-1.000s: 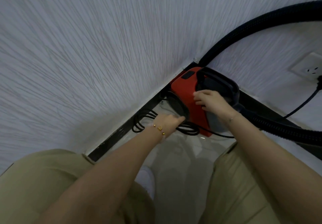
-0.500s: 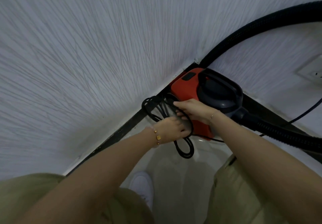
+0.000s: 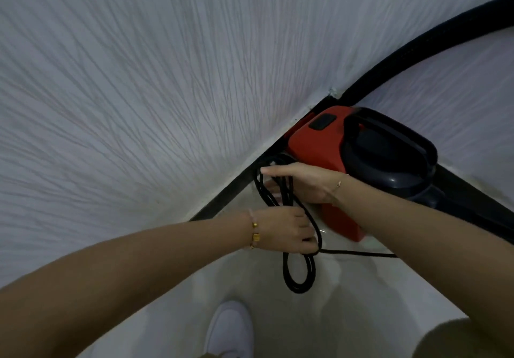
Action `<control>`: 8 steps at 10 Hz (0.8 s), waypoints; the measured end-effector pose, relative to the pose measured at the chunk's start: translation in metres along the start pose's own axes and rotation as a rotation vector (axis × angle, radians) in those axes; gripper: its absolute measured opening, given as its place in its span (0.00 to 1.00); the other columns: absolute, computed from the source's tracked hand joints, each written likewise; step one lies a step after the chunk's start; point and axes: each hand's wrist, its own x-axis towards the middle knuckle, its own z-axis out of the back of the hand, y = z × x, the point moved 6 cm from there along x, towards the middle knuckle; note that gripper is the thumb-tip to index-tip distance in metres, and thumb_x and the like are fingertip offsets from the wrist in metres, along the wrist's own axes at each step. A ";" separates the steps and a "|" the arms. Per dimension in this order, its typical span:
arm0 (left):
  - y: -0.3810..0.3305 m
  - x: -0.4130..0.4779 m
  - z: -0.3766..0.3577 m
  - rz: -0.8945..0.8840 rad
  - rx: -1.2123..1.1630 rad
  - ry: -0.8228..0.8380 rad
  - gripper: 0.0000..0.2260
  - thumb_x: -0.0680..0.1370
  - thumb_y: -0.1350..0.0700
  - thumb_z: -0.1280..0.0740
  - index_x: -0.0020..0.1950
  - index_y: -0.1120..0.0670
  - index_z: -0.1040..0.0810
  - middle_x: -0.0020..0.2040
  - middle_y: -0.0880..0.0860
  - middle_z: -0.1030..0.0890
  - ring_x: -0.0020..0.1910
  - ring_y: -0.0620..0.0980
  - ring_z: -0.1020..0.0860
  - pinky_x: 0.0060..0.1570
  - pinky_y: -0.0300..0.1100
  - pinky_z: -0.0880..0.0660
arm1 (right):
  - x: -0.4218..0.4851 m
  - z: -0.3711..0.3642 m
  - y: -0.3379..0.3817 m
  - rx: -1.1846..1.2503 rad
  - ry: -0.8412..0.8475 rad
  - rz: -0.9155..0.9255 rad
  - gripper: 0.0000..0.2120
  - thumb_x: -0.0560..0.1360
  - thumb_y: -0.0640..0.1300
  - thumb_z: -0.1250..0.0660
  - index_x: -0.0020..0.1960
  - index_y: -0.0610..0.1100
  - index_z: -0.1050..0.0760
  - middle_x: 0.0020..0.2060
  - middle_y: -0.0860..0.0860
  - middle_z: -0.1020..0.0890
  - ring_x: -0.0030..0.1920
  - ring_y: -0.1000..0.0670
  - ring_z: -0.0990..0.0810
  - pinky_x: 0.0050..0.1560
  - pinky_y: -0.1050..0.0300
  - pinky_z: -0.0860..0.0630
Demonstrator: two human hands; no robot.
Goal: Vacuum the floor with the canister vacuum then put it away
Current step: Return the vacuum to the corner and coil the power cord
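A red canister vacuum [image 3: 319, 146] with a dark handle and lid sits on the floor in the room's corner. Its thick black hose [image 3: 434, 37] arcs up and off to the right. The thin black power cord [image 3: 299, 274] is gathered into loops just left of the vacuum. My left hand [image 3: 286, 231] is closed around the middle of the loops, and a loop hangs below it. My right hand [image 3: 300, 181] grips the upper end of the loops, fingers stretched through them. One strand of cord runs right along the floor.
Two textured white walls [image 3: 139, 93] meet at the corner, with a dark baseboard [image 3: 222, 200] along the bottom. The floor [image 3: 347, 302] is pale and glossy. My white shoe [image 3: 230, 330] is at the bottom centre, with my khaki-clad knee at the lower right.
My left hand picked the cord loops off the floor and raised them. My right hand left the vacuum body and took hold of the loops' upper end. The view shifted left, and the wall socket left the frame.
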 end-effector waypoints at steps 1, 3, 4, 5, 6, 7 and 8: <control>-0.084 0.025 0.279 -0.153 0.261 -0.027 0.11 0.73 0.60 0.41 0.44 0.54 0.19 0.36 0.51 0.18 0.33 0.50 0.21 0.37 0.42 0.24 | 0.006 -0.002 -0.011 0.057 0.032 -0.057 0.19 0.73 0.50 0.32 0.60 0.42 0.25 0.52 0.49 0.20 0.54 0.50 0.22 0.60 0.53 0.26; -0.092 0.024 0.248 -0.139 0.278 -0.010 0.08 0.72 0.60 0.37 0.44 0.52 0.19 0.35 0.49 0.19 0.34 0.48 0.21 0.40 0.40 0.26 | 0.007 -0.006 -0.031 0.190 0.154 -0.136 0.17 0.72 0.47 0.34 0.58 0.41 0.24 0.54 0.46 0.19 0.52 0.50 0.19 0.58 0.54 0.25; -0.089 0.020 0.240 -0.053 0.295 -0.120 0.11 0.74 0.62 0.41 0.43 0.52 0.20 0.36 0.49 0.19 0.38 0.49 0.22 0.47 0.43 0.26 | 0.010 -0.001 -0.034 0.207 0.136 -0.106 0.15 0.69 0.45 0.32 0.54 0.41 0.22 0.49 0.46 0.20 0.49 0.50 0.20 0.61 0.54 0.27; -0.087 0.007 0.228 -0.005 0.317 -0.115 0.05 0.73 0.62 0.33 0.44 0.52 0.21 0.40 0.50 0.19 0.43 0.50 0.21 0.60 0.49 0.29 | 0.017 0.002 -0.043 0.218 0.077 -0.067 0.05 0.70 0.41 0.31 0.46 0.42 0.23 0.37 0.50 0.21 0.38 0.54 0.22 0.42 0.62 0.23; -0.084 -0.012 0.228 0.040 0.311 -0.202 0.08 0.77 0.63 0.38 0.50 0.55 0.21 0.47 0.53 0.17 0.51 0.51 0.21 0.67 0.50 0.34 | 0.025 -0.002 -0.053 0.232 0.035 -0.027 0.07 0.77 0.41 0.35 0.40 0.43 0.25 0.31 0.52 0.22 0.32 0.56 0.24 0.37 0.64 0.25; -0.079 -0.035 0.227 0.095 0.351 -0.268 0.12 0.80 0.63 0.41 0.62 0.55 0.25 0.61 0.53 0.20 0.64 0.52 0.27 0.68 0.52 0.35 | 0.024 0.001 -0.058 0.125 -0.005 -0.024 0.10 0.77 0.43 0.35 0.38 0.43 0.25 0.31 0.51 0.21 0.32 0.55 0.22 0.35 0.62 0.24; -0.062 -0.078 0.213 0.256 0.346 -0.251 0.15 0.82 0.60 0.43 0.67 0.52 0.29 0.67 0.54 0.26 0.67 0.54 0.31 0.68 0.52 0.35 | 0.020 0.018 -0.071 -0.045 -0.089 -0.026 0.10 0.76 0.45 0.33 0.38 0.43 0.24 0.31 0.50 0.23 0.33 0.53 0.23 0.38 0.60 0.24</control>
